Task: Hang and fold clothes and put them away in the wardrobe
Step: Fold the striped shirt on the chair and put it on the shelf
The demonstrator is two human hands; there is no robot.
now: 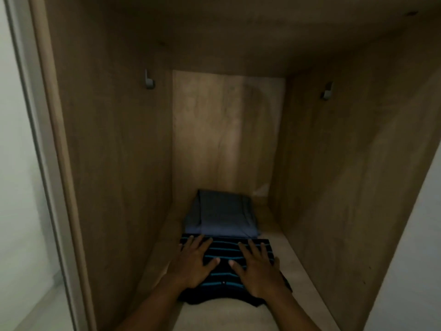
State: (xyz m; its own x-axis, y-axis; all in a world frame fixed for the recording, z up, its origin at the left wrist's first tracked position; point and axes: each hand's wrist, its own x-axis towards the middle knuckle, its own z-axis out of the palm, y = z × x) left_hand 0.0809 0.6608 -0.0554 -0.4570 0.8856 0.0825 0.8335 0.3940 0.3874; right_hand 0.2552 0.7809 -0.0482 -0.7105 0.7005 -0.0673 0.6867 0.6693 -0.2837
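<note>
Both hands flat, palms down, low in the centre of the frame.
The left hand (193, 261) and right hand (259, 271) lie side by side, fingers straight and slightly spread, pointing up the frame, thumb tips near each other. The bare left forearm (148, 311) and right forearm (296, 311) rise from the bottom edge, converging.

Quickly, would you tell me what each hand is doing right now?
Left hand: open, pressing flat on the striped folded garment.
Right hand: open, pressing flat on it too.
</note>
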